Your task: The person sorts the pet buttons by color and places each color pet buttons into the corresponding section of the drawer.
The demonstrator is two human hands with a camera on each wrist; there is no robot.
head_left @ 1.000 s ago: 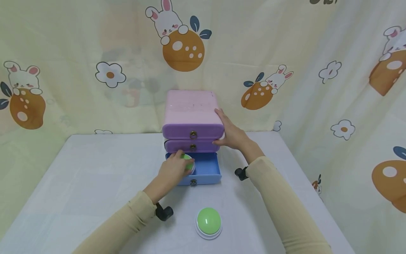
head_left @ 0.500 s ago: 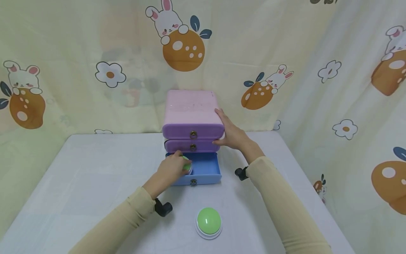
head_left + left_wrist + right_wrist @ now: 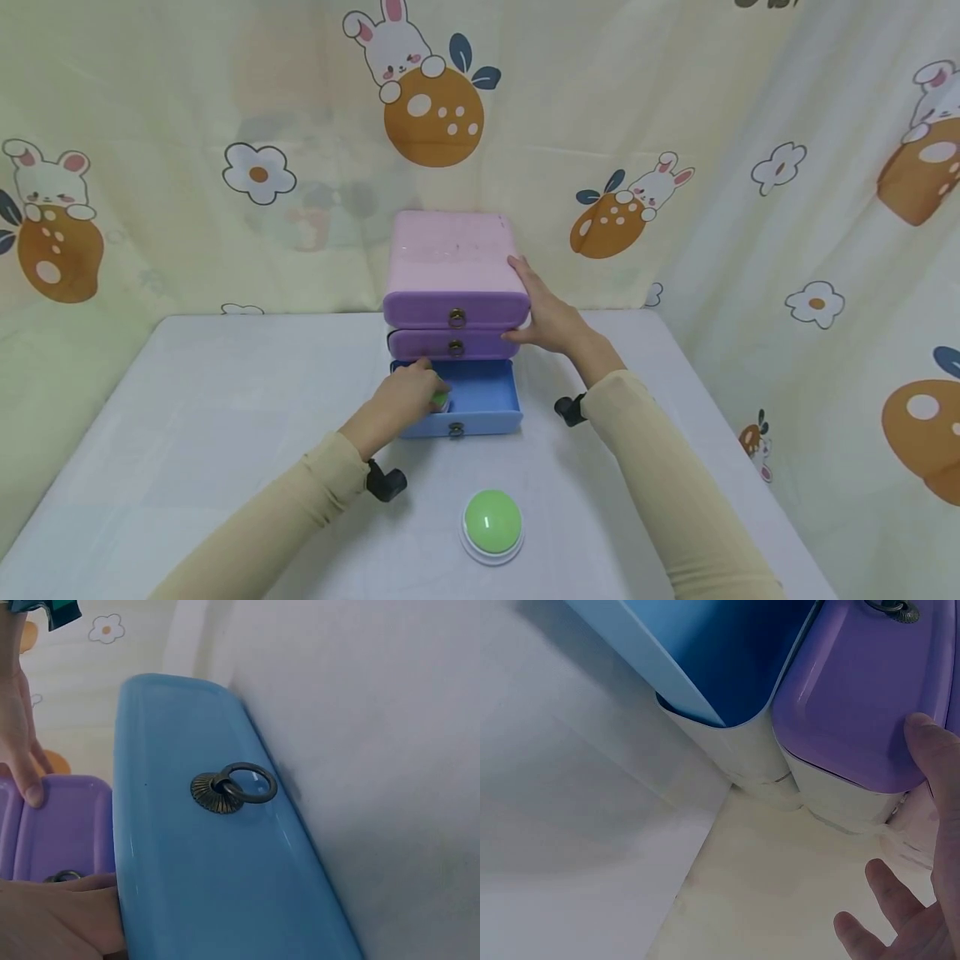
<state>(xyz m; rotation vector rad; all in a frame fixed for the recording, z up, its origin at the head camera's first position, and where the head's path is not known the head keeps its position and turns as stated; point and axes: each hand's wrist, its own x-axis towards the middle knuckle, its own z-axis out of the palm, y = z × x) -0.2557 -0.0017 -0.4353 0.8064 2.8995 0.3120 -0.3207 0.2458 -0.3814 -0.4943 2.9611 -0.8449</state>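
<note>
My left hand (image 3: 402, 394) reaches over the left side of the pulled-out blue drawer (image 3: 487, 423), its fingers around a green domed push button (image 3: 441, 402) with a white base. Most of that button is hidden by the hand. In the left wrist view the hand (image 3: 60, 919) disappears behind the blue drawer front (image 3: 187, 855). My right hand (image 3: 555, 319) steadies the right side of the drawer unit (image 3: 453, 250). Its thumb touches the purple middle drawer (image 3: 855, 697) in the right wrist view, and the other fingers extend fairly straight and spread.
A second green push button (image 3: 492, 522) stands on the white table (image 3: 247, 417) in front of the drawer unit. The purple top drawer (image 3: 427, 312) is closed. A patterned curtain (image 3: 525, 167) hangs behind the unit.
My left hand has moved slightly left and lower into the blue drawer with the green push button, which is now more covered. The right hand has stayed in place.
</note>
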